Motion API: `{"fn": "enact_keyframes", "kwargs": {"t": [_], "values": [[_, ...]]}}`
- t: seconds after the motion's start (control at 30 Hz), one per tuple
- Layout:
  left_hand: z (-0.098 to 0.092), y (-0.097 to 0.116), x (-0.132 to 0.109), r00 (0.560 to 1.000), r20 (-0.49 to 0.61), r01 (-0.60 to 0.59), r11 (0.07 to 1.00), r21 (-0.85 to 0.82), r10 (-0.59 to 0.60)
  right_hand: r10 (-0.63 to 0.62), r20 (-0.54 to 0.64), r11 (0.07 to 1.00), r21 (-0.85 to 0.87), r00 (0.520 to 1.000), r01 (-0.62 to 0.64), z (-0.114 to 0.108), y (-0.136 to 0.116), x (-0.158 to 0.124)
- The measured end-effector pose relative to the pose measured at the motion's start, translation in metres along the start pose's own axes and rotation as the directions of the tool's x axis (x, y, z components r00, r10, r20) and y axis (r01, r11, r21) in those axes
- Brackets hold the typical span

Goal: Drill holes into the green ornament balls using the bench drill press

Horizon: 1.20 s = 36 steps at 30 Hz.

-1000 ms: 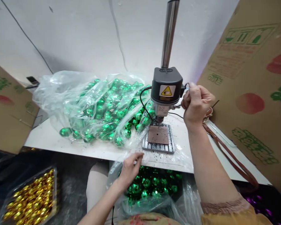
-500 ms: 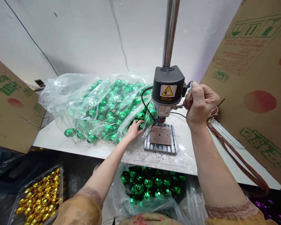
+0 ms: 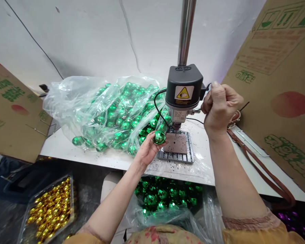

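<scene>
A shiny green faceted ball (image 3: 159, 137) is held in the fingers of my left hand (image 3: 148, 149), just left of the drill press base (image 3: 162, 155). My right hand (image 3: 220, 106) is closed in a fist around the drill press lever, most of which it hides. The black drill press head (image 3: 184, 86) hangs on a steel column above a brown plate (image 3: 176, 143) with a small dark hole. Behind my left hand, a clear plastic bag (image 3: 66, 95) full of similar green balls lies on the white table.
Cardboard boxes (image 3: 277, 88) flank the table on both sides. A brown strap (image 3: 259, 169) lies at right. Below the front edge is a plastic bag with more green balls (image 3: 165, 196); a clear tub of gold balls (image 3: 51, 210) stands lower left. Dark shavings dot the tabletop.
My left hand has drawn a green ball out of the bag and moved right toward the drill base, palm turned up. My right hand keeps its grip at the lever.
</scene>
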<state>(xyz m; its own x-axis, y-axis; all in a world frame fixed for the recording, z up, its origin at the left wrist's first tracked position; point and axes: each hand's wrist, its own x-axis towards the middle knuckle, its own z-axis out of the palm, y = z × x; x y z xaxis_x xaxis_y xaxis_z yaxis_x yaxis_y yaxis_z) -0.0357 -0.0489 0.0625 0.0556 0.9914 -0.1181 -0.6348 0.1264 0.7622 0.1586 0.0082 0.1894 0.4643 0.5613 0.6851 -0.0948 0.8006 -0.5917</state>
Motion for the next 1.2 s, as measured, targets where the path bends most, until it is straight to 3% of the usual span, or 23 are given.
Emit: {"fn": "enact_keyframes", "kwargs": {"t": [0.13, 0.27, 0.43, 0.77, 1.07, 1.2], "values": [[0.002, -0.018, 0.006, 1.000, -0.005, 0.029, 0.998, 0.059, -0.029, 0.000, 0.008, 1.000, 0.026, 1.000, -0.001, 0.000, 0.000, 0.001], [-0.003, -0.036, 0.016, 0.993, -0.054, -0.087, 0.954, 0.288, 0.107, -0.012, 0.020, 1.000, 0.019, 1.000, 0.012, 0.000, 0.002, 0.002], [-0.014, -0.049, 0.033, 0.981, 0.025, -0.184, 0.881, 0.436, 0.193, -0.051, 0.047, 0.998, 0.041, 0.998, 0.049, -0.001, 0.005, 0.003], [-0.023, -0.062, 0.058, 0.963, 0.127, -0.267, 0.789, 0.553, 0.236, -0.051, 0.045, 0.996, 0.071, 0.998, 0.048, 0.000, 0.003, 0.002], [-0.026, -0.071, 0.063, 0.936, 0.254, -0.349, 0.729, 0.589, 0.243, -0.058, 0.052, 0.998, 0.042, 0.997, 0.056, 0.000, 0.002, 0.001], [-0.025, -0.074, 0.062, 0.927, 0.258, -0.374, 0.687, 0.623, 0.271, -0.063, 0.050, 0.997, 0.057, 0.997, 0.060, 0.001, 0.003, 0.001]]}}
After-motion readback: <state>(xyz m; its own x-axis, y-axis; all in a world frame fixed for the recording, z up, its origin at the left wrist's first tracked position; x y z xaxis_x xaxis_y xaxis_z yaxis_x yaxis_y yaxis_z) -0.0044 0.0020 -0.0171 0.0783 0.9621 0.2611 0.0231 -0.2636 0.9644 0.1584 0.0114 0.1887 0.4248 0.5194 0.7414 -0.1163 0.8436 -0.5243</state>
